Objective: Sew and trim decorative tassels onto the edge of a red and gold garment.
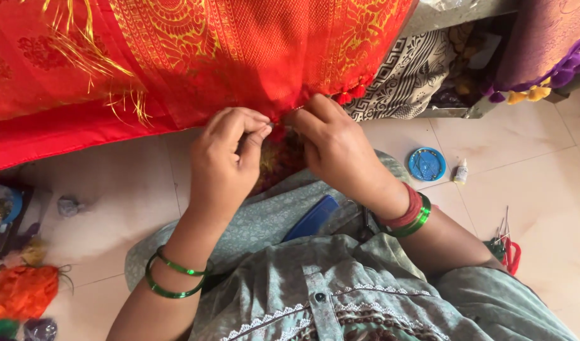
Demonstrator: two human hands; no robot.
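- Head view: a person seated on the floor works the hem of a red cloth patterned in gold, which hangs across the top of the frame.
- The left hand is pinched shut on the cloth's lower edge, thumb against fingertips; green bangles circle that wrist.
- The right hand is likewise pinched on the same edge, touching the left at the fingertips; red and green bangles sit on its wrist.
- A row of small red tassels hangs along the hem just to the right of the hands, so the step in hand looks like knotting or finishing the next tassel at the fringe.
- Whether a thread or needle lies between the fingertips is too small to tell.
- Judged from the grip, any further move calls for fine fingertip control and a taut hem held steady between both hands.
- On the floor: a round blue box and a small bottle to the right, an orange bundle of thread at lower left, and a blue object on the person's lap.
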